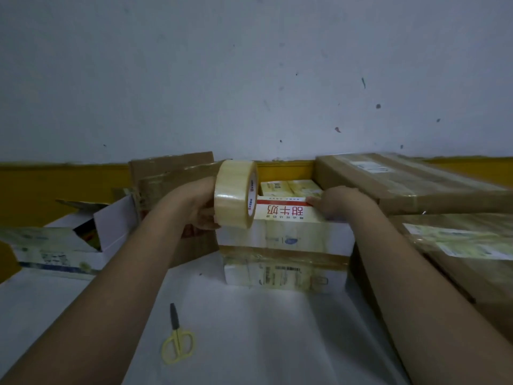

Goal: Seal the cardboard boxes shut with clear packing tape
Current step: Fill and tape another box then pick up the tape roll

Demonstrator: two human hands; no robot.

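The left hand (204, 215) grips the roll of clear packing tape (235, 193) upright on edge, fingers curled round its near rim, at the left end of the milk carton box (286, 237). The right hand (337, 202) lies flat on the box's top flap, straight fingertips (312, 201) pressing near the red stripe. The box sits on the white table (249, 329), between a brown cardboard box (172, 173) and long taped parcels (402, 182). Yellow-handled scissors (176, 340) lie nearer, untouched.

A roll of clear packing tape (235, 194) stands on edge at frame centre, above the left end of a white printed carton (286, 245), centre right, flaps closed, red characters on top.
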